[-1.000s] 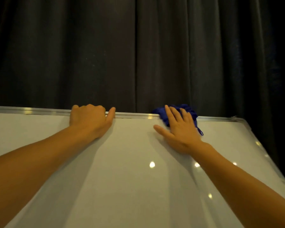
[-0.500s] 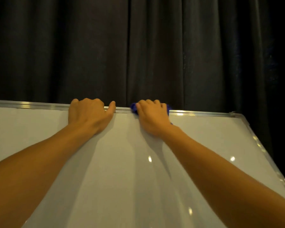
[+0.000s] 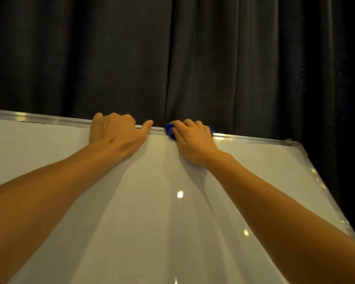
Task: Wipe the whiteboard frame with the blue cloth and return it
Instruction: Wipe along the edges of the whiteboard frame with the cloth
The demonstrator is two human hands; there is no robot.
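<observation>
Sliding toward 9 o'clock along the top rail, the right hand [image 3: 193,141] now sits much nearer the left hand [image 3: 115,136] than a second ago. Its fingers, flat and spread then, are curled over the blue cloth [image 3: 169,129]. Over the last half second it has barely shifted.

The cloth is bunched under that hand on the top rail of the whiteboard frame [image 3: 254,139], at the board's 12 o'clock edge. Only two small blue bits show, one at the hand's 9 o'clock beside the thumb and one at its 3 o'clock by the little finger. The heel of the right hand lies on the white surface of the whiteboard [image 3: 152,222].

The left hand has kept its place. Its four fingers are hooked over the rail, gripping it. Its thumb stretches along the rail toward 3 o'clock, with the tip just short of the cloth and not touching it.

The frame's right corner lies at the right hand's 3 o'clock, well apart from the cloth. A dark curtain [image 3: 172,58] hangs behind the board, from 10 to 2 o'clock. Small light spots glint on the board.
</observation>
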